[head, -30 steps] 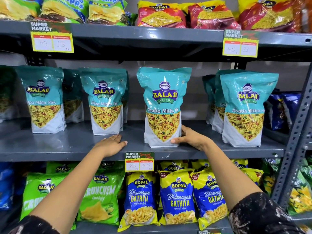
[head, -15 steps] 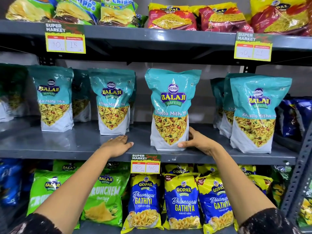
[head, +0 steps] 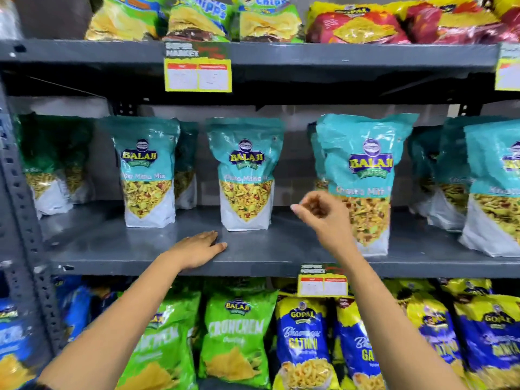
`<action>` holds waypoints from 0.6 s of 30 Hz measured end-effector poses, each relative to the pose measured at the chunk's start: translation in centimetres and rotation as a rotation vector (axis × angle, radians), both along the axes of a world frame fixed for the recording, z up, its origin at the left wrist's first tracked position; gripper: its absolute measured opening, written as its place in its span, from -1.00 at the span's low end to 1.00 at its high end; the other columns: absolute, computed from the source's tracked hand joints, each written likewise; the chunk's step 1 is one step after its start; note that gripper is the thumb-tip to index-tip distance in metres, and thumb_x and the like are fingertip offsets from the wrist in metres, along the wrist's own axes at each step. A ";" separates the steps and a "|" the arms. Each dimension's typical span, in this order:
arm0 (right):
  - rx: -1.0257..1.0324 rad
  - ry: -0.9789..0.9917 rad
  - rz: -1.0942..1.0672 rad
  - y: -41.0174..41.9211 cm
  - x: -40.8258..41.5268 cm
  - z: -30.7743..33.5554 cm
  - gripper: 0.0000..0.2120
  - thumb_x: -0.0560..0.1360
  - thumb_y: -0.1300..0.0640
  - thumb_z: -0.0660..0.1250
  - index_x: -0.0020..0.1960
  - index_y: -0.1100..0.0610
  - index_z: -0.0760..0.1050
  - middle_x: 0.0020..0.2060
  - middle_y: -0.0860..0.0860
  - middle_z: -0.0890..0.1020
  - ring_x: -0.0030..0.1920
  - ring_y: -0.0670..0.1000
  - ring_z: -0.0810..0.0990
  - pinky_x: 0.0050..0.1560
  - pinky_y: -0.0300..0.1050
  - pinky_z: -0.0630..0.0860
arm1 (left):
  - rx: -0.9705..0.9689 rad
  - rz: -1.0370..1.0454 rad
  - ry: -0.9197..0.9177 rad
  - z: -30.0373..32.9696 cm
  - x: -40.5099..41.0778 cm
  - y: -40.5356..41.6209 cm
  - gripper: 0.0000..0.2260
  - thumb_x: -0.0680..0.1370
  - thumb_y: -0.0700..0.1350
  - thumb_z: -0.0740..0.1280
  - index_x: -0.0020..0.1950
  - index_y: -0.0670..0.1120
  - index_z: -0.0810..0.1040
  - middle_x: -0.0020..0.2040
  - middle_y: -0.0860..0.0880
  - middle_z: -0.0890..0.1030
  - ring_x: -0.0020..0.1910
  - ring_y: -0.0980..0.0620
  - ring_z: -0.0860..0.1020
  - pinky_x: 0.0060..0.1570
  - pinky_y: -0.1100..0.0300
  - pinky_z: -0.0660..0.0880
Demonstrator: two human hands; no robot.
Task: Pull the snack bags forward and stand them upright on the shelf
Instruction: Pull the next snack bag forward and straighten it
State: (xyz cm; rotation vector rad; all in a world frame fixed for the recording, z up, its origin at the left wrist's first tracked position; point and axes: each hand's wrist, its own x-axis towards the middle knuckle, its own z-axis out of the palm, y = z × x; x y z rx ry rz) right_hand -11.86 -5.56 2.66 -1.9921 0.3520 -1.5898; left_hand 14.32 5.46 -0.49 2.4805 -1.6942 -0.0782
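Several teal Balaji snack bags stand upright on the grey middle shelf (head: 118, 249). One bag (head: 363, 170) stands near the front edge, right of centre. Another (head: 246, 175) stands further back in the middle, and a third (head: 147, 170) to its left. More teal bags sit deeper behind them. My left hand (head: 198, 247) lies flat, palm down, on the shelf's front edge, just below the middle bag. My right hand (head: 318, 208) is raised in the air between the middle bag and the front bag, fingers loosely curled, holding nothing.
Above, a shelf holds green chip bags (head: 197, 18) and red-yellow bags (head: 357, 23). Below hang green Crunchem bags (head: 236, 333) and blue Gopal bags (head: 304, 342). Yellow price tags (head: 198, 74) stick out from the shelf edges. A perforated upright post (head: 19, 192) stands at left.
My right hand has let go of the front bag and lifted to the left. The view has swung left, so the bags appear shifted right. My left hand stays on the shelf.
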 end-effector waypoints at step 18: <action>0.691 0.648 0.213 -6.1 10.7 0.3 0.14 0.12 0.12 0.68 0.54 0.17 0.13 0.39 0.07 0.44 0.29 0.03 0.43 0.35 -0.03 0.39 | 0.035 -0.008 0.031 0.0 5.3 1.9 -0.38 0.60 0.22 -0.08 0.55 -0.09 -0.09 0.59 -0.02 -0.07 0.55 0.06 -0.05 0.53 0.03 -0.09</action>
